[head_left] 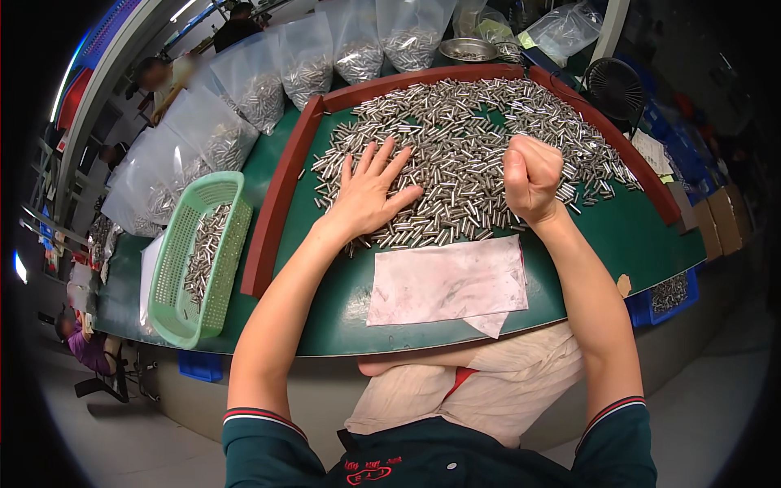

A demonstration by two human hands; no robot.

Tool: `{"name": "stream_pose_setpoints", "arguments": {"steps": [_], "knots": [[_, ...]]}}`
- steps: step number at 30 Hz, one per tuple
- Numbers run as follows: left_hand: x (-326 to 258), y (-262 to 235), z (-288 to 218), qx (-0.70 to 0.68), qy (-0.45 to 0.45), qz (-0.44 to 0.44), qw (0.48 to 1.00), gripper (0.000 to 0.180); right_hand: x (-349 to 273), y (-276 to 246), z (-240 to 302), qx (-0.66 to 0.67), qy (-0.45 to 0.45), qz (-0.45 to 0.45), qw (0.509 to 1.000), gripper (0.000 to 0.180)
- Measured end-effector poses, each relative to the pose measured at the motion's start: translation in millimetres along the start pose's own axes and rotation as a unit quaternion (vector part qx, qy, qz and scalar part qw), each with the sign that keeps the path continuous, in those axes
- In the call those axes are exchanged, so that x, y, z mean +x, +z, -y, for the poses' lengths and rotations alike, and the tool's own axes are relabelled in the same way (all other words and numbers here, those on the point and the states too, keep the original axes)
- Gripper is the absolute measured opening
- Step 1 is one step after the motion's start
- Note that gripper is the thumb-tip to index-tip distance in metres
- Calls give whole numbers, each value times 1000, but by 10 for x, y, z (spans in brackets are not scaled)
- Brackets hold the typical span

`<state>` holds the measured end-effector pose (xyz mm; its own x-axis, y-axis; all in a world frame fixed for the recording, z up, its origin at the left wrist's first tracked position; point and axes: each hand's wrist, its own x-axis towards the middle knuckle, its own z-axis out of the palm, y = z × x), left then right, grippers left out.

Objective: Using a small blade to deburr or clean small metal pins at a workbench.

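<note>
A broad heap of small shiny metal pins (455, 171) covers the green tabletop in front of me. My left hand (370, 191) lies flat on the left part of the heap, palm down with the fingers spread. Over the right part, my right hand (533, 179) is curled into a fist; whatever it may hold is hidden inside the fingers. Between my forearms, near the table's front edge, a stained whitish-pink cloth (447, 285) lies on the green surface.
Dark red wooden bars (281, 199) border the heap on the left, back and right. A green plastic basket (228, 281) with some pins stands at left. Clear bags (305, 61) of pins line the back. A metal bowl (469, 50) and black fan (614, 89) stand farther right.
</note>
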<state>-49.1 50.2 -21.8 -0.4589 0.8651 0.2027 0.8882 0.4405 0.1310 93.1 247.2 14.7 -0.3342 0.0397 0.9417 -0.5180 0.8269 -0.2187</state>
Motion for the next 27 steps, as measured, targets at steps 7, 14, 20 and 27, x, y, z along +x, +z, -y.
{"name": "stream_pose_setpoints", "arguments": {"steps": [7,14,20,27], "knots": [[-170,-39,-95,-4,15,10,1000,64,7,89,126,25,-45,32,998,17],[-170,-120,-195,-50,7,-65,997,61,192,-113,342,42,-69,-11,997,14],[-226,-226,-133,-10,-7,-165,986,58,383,-562,1291,242,-156,-72,955,12],[-177,-298,-202,-22,-3,-192,981,57,849,-1034,1915,303,-219,-273,887,31]]}}
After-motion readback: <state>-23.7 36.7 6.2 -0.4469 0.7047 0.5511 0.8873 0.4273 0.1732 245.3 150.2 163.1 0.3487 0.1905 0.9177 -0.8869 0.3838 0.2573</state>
